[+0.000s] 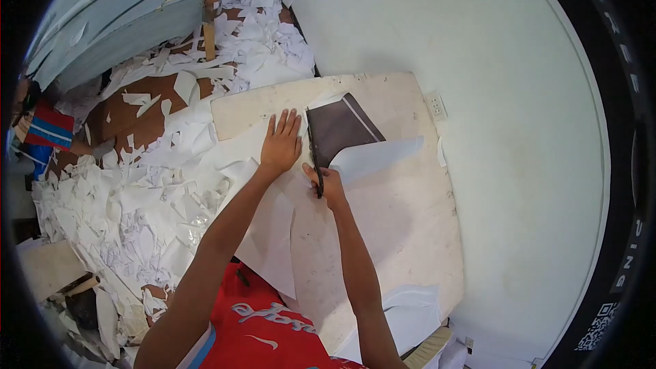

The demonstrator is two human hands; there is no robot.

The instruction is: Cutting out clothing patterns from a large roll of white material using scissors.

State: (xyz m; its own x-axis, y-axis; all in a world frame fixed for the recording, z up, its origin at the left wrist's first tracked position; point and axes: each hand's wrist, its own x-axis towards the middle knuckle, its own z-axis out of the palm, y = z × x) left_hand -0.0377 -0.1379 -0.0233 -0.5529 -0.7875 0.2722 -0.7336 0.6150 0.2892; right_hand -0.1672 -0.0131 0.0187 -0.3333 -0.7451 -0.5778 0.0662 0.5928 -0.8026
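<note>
My left hand (281, 147) lies flat on a white sheet (242, 150), its fingers stretched away from me and slightly apart. To its right, my right hand (331, 184) is closed round the black handles of a pair of scissors (319, 181). Their long blades point away from me, along the left edge of a dark grey-brown piece (338, 126) with a pale stripe near its right side. A whitish sheet with a curled edge (379, 156) lies over the near part of that piece. Whether the blades are apart cannot be made out.
Beneath everything is a pale worktable (417, 232), set against a white wall (506, 130) with a socket (435, 104). White sheets (413, 314) lie at its near right corner. Paper scraps (130, 212) cover the floor at left. Another person's sleeve (51, 126) shows at far left.
</note>
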